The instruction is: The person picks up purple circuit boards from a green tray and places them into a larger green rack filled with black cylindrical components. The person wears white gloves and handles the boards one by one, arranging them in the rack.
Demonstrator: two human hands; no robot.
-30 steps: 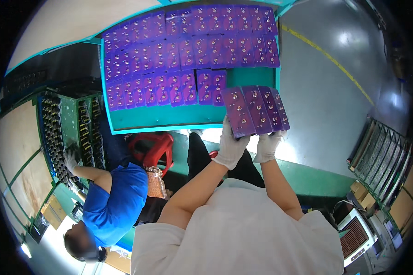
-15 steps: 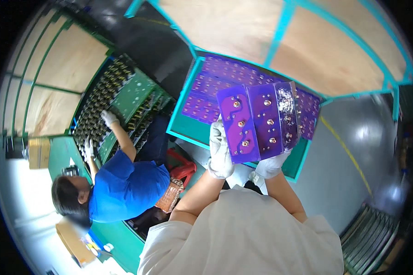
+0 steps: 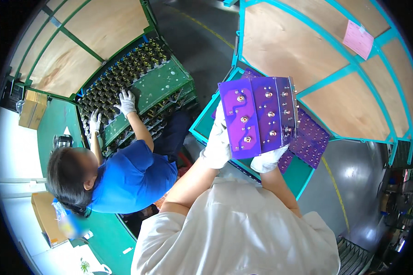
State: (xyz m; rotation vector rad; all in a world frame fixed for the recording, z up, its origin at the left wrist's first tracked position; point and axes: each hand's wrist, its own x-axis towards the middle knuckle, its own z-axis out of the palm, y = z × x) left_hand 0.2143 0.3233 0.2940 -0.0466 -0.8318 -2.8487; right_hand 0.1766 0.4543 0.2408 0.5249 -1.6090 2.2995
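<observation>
Several purple boards (image 3: pixel 245 123) overlap in front of the tray (image 3: pixel 300 179), long axes running away from the person, clasped between the left hand (image 3: pixel 218 144) along their left edge and the right hand (image 3: pixel 268 162) at lower right, fingertips hidden.

Held purple boards (image 3: pixel 259 117) partly hide the left hand (image 3: pixel 218 143), the right hand (image 3: pixel 267 162) and the turquoise tray (image 3: pixel 301 178) behind them.

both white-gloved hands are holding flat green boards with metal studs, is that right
Wrong colour: the head view shows flat purple boards with metal studs, not green; the white-gloved left hand and white-gloved right hand do hold them.
</observation>
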